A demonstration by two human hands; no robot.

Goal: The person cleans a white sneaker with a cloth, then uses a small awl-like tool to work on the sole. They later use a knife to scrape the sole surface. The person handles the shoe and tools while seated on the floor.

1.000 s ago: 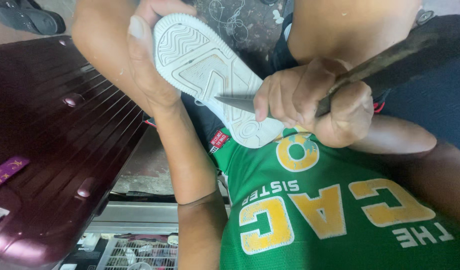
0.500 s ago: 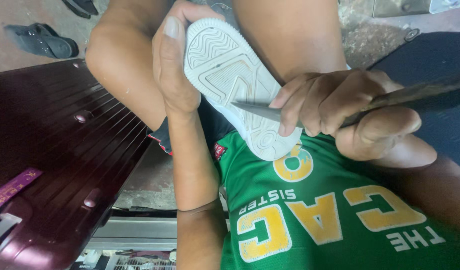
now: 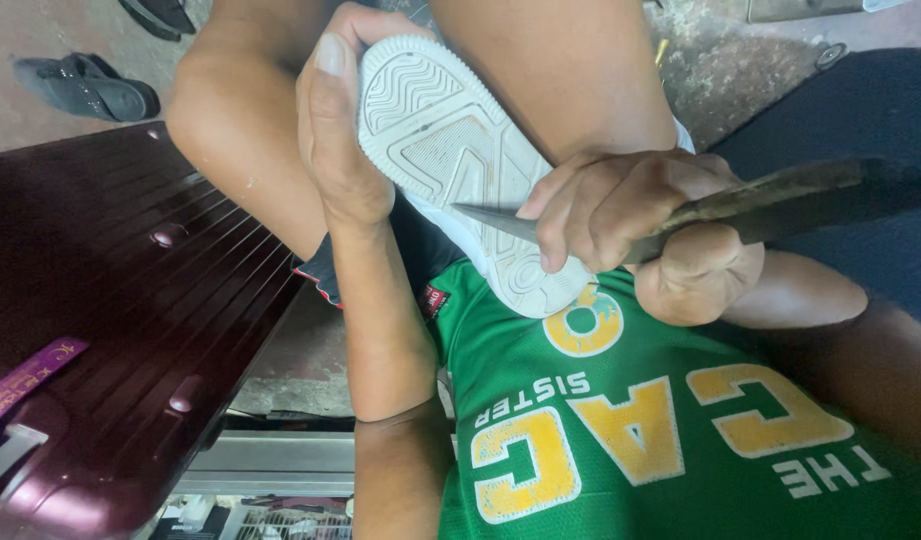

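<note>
Shoe (image 3: pixel 451 150), white sole up at 12 o'clock, is clamped by left hand (image 3: pixel 341 140); right hand (image 3: pixel 641 235) fists a knife (image 3: pixel 741 205) against it, purple label (image 3: pixel 26 378) on maroon suitcase (image 3: pixel 111 330) at 8 o'clock.

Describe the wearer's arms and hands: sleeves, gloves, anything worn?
Both bare: no gloves, rings or watch on the left hand or right hand. Forearms are uncovered, with no sleeves in view. The left thumbnail is short. A green shirt with yellow lettering covers the torso.
</note>
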